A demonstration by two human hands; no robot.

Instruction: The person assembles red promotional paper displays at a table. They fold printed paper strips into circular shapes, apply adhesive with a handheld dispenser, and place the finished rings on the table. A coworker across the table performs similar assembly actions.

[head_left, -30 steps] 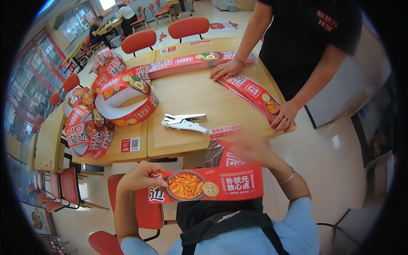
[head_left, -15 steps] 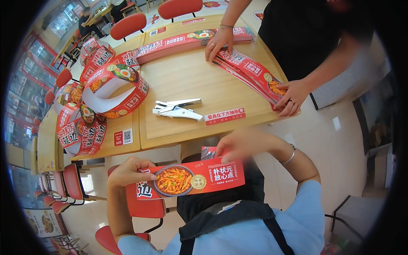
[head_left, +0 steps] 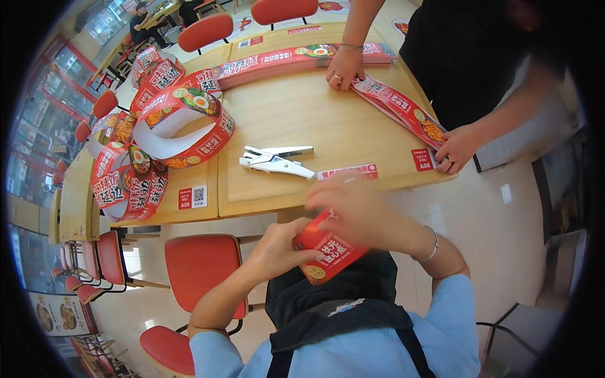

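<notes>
Wooden table (head_left: pixel 283 120), red strip (head_left: pixel 332 252) now tilted, left hand (head_left: pixel 281 247) pinching it, right hand (head_left: pixel 360 213) blurred, grip unclear

A glossy red strip (head_left: pixel 337 250) with white lettering and a round gold seal (head_left: pixel 316 273) near its lower corner slants between the left hand (head_left: pixel 282 247) and right hand (head_left: pixel 355 214), partly covered by them, near the edge of the surface (head_left: pixel 277 123).
</notes>
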